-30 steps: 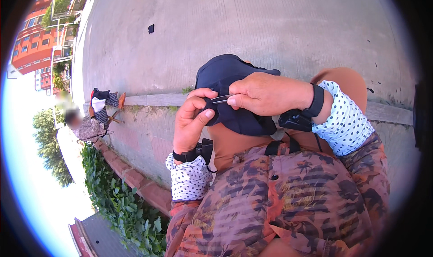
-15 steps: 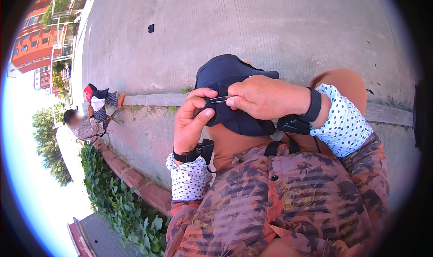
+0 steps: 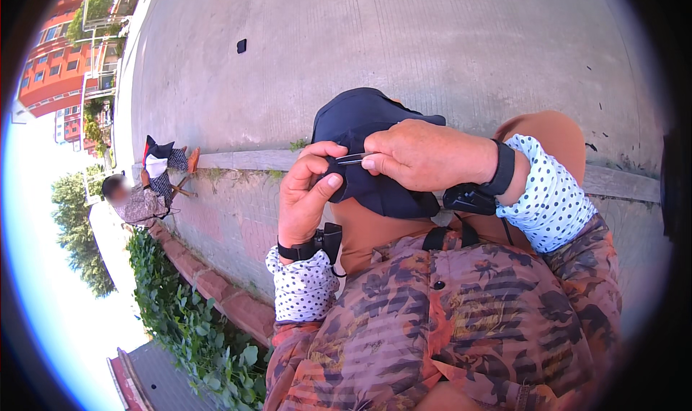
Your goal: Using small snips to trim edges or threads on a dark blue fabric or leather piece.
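A dark navy cloth piece that looks like a cap (image 3: 393, 191) lies across my lap. My left hand (image 3: 306, 187) pinches a fold of it between thumb and fingers. In my right hand (image 3: 432, 155), closed between thumb and forefinger, is a slim silver metal tool like tweezers (image 3: 351, 159). Its tips reach the fold beside my left fingertips. The exact contact between tips and cloth is too small to make out. Most of the tool's rear end is hidden in my right palm.
A person (image 3: 140, 198) sits at the left with red, white and dark cloth. A small black object (image 3: 241, 45) lies on the concrete pavement (image 3: 468, 43). A kerb (image 3: 245, 159) runs past my knees. Leafy plants (image 3: 187, 324) grow behind a low reddish wall (image 3: 216, 285).
My hands, the tool and the navy cap have hardly moved. At the left, less red shows on the cloth that the other person holds.
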{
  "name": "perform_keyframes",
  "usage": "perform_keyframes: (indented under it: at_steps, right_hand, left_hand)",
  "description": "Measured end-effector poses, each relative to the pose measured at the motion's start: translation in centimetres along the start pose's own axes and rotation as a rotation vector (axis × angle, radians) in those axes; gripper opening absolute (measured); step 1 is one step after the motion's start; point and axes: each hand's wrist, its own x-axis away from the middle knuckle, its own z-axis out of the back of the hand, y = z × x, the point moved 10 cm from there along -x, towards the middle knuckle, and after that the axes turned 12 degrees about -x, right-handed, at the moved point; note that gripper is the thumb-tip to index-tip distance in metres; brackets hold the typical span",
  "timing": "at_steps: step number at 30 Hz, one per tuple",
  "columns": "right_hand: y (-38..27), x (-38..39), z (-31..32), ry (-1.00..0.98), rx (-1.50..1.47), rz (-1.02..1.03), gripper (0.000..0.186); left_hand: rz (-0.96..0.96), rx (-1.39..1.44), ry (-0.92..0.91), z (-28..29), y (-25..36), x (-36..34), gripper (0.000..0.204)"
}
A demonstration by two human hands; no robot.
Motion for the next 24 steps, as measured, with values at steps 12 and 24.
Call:
perform_keyframes:
  at_steps: [12,24]
  right_hand:
    - [0.31,0.04,-0.4,0.013,0.021,0.076,0.033]
    - [0.66,0.27,-0.7,0.103,-0.033,0.006,0.033]
  left_hand:
    - [-0.011,-0.02,0.006,0.06,-0.05,0.06,0.008]
    - [0.005,-0.021,0.048,0.21,-0.01,0.05,0.009]
